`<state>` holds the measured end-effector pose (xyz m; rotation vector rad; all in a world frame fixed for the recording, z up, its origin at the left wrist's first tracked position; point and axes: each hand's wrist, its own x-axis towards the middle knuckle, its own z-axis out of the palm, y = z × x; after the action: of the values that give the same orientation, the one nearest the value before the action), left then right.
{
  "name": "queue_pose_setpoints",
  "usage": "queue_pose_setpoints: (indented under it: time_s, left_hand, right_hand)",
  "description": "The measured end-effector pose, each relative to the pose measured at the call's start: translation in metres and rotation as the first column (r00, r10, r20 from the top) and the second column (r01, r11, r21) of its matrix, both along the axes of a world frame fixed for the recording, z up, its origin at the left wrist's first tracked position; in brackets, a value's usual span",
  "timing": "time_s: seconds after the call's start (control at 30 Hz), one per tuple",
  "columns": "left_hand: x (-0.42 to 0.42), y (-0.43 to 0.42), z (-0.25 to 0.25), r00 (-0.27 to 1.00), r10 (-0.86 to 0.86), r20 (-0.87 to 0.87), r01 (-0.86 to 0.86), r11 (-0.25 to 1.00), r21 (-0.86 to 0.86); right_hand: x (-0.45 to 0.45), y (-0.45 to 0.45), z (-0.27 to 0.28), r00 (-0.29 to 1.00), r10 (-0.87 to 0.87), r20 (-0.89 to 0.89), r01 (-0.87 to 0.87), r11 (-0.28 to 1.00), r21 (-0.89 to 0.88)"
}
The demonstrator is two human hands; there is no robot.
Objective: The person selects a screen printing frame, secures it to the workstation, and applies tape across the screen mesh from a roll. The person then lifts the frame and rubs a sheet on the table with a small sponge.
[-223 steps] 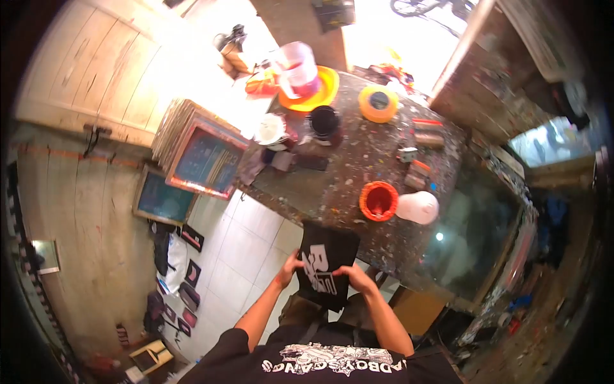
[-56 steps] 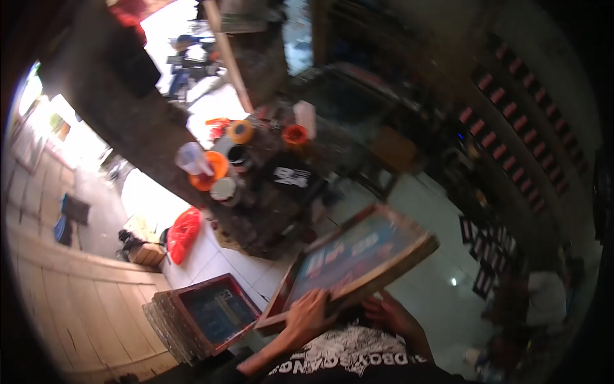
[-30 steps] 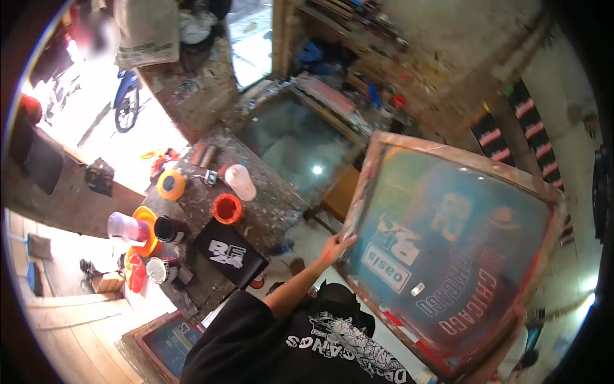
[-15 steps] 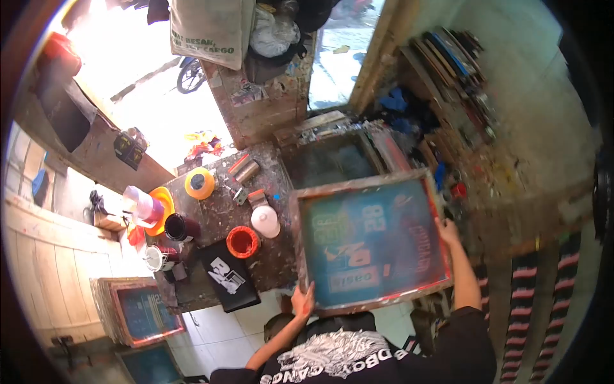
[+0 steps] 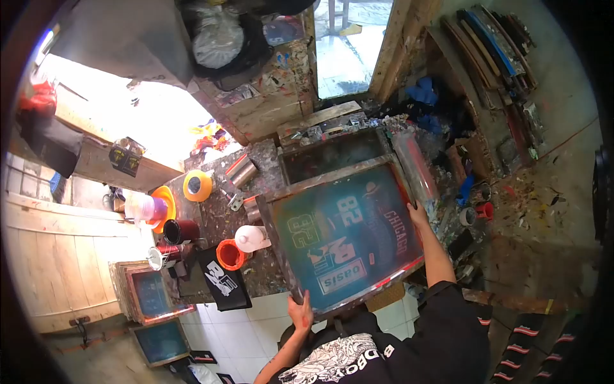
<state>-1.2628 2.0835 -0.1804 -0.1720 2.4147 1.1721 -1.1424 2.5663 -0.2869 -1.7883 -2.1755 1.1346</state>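
Note:
A large screen printing frame (image 5: pixel 339 249) with a blue-green mesh tilts before me, stencilled with "CHICAGO", "oasis" and "82". My left hand (image 5: pixel 300 312) grips its near left corner, thumb up along the wooden edge. Around the right edge of the frame is my right hand (image 5: pixel 419 216), its fingers partly hidden behind the wood. Another dark screen (image 5: pixel 339 153) lies on the worktable just beyond. Left of the held frame are a white round-lidded container (image 5: pixel 250 238), an open orange-red tub (image 5: pixel 231 255) and a black cloth with white print (image 5: pixel 224 281).
The stained worktable (image 5: pixel 268 275) also carries a yellow-orange tape roll (image 5: pixel 197 185), a metal squeegee (image 5: pixel 240 171) and a dark ink pot (image 5: pixel 180 231). More screens (image 5: pixel 150 294) lean at lower left. A clear roll (image 5: pixel 416 169) and shelved boards (image 5: pixel 489 48) are on the right.
The view has shifted and turned. The screen frame, still in both hands, has rotated, its lettering now sharper. Both hands keep their places on its edges.

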Motion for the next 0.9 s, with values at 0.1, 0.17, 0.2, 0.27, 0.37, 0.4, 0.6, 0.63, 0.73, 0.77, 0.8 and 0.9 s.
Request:
queue_pose_setpoints:
  time_s: [0.1,0.17,0.2,0.27,0.37,0.4,0.6,0.63,0.73,0.77,0.8,0.9]
  left_hand:
    - [-0.019,0.01,-0.017,0.998,0.01,0.061,-0.006,0.997,-0.074]
    - [-0.03,0.025,-0.017,0.998,-0.008,0.057,0.012,0.997,-0.08]
    - [-0.036,0.028,-0.036,1.0,-0.021,-0.013,0.02,0.997,-0.079]
    - [-0.051,0.036,-0.059,0.997,-0.061,-0.054,0.056,0.994,-0.089]
    - [-0.077,0.072,-0.051,0.996,-0.085,0.016,0.086,0.995,-0.044]
    - [-0.084,0.071,-0.065,0.995,-0.097,0.016,0.097,0.994,-0.052]
    - [-0.132,0.068,-0.108,0.841,-0.527,-0.12,0.389,0.745,-0.541]
    - [-0.14,0.067,-0.113,0.831,-0.543,-0.124,0.405,0.742,-0.535]
    - [-0.141,0.063,-0.119,0.696,-0.665,-0.271,0.429,0.688,-0.586]
    - [-0.14,0.061,-0.114,0.671,-0.682,-0.289,0.436,0.679,-0.591]
    - [-0.138,0.06,-0.111,0.662,-0.689,-0.295,0.438,0.675,-0.594]
    - [-0.143,0.052,-0.127,0.647,-0.655,-0.392,0.418,0.734,-0.536]
  right_hand:
    - [0.009,-0.018,0.015,0.975,-0.013,-0.222,-0.008,0.996,-0.092]
    - [0.022,-0.053,0.042,0.976,0.015,-0.215,-0.025,0.999,-0.043]
    - [0.037,-0.072,0.047,0.977,0.055,-0.207,-0.054,0.998,0.012]
    - [0.069,-0.113,0.045,0.988,-0.019,-0.155,0.027,0.998,0.05]
    - [0.11,-0.17,0.053,0.981,-0.193,0.012,0.19,0.975,0.118]
    - [0.125,-0.188,0.042,0.979,-0.205,0.012,0.202,0.973,0.111]
    - [0.181,-0.259,-0.026,0.902,-0.401,0.163,0.426,0.888,-0.175]
    - [0.18,-0.266,-0.04,0.911,-0.327,0.252,0.39,0.881,-0.267]
    - [0.197,-0.29,-0.079,0.929,-0.103,0.355,0.234,0.907,-0.349]
    - [0.206,-0.301,-0.103,0.949,-0.163,0.27,0.237,0.934,-0.269]
    - [0.192,-0.294,-0.079,0.946,-0.16,0.282,0.244,0.925,-0.292]
    - [0.232,-0.283,-0.167,0.974,-0.106,0.199,0.101,0.994,0.034]
